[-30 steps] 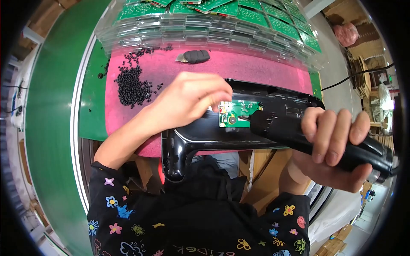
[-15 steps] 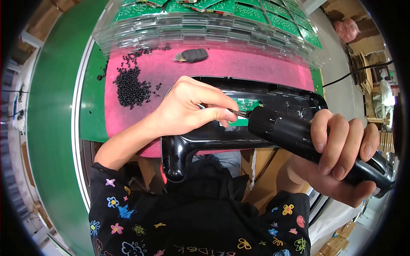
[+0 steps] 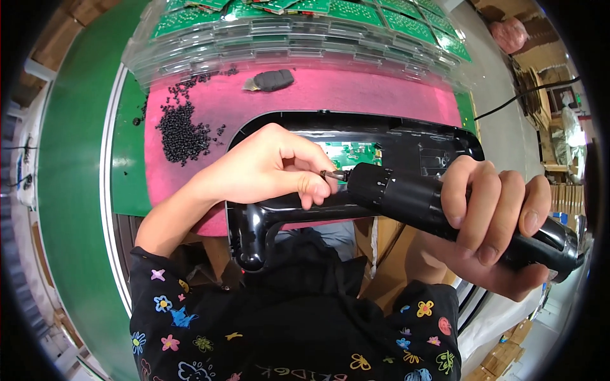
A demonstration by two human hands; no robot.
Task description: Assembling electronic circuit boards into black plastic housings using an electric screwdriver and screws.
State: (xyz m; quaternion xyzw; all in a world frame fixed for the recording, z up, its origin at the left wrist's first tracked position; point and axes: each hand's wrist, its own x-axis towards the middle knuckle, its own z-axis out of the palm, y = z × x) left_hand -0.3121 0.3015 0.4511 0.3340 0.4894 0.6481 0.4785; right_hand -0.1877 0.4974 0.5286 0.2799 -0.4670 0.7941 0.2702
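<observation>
I take the black housing (image 3: pixel 400 145) as my landmark: a long, glossy open shell lying across the pink mat (image 3: pixel 356 95), its rounded stub pointing toward the wearer at the left end and reaching past the mat's near edge. Inside it I make out a green circuit board (image 3: pixel 352 153), partly covered by the fingers.

Over the housing's right half I see the electric screwdriver (image 3: pixel 406 193), matte black and cylindrical, with a ringed collar at the front and a glossier rear. The right hand (image 3: pixel 492 216) is wrapped around its body. Over the housing's middle, the left hand (image 3: pixel 260 162) has thumb and fingers pinched on the metal bit (image 3: pixel 340 174); I can't tell whether a screw sits there too.

Left of the housing, small black parts (image 3: pixel 182 134) are heaped on the mat; beyond it lies a dark grey lump (image 3: pixel 274 80), then stacked clear trays (image 3: pixel 286 44) with green boards on top. A green surface (image 3: pixel 76 159) stretches away far left of the housing, and a pink bundle (image 3: pixel 509 35) shows beyond its right end, near cardboard.
</observation>
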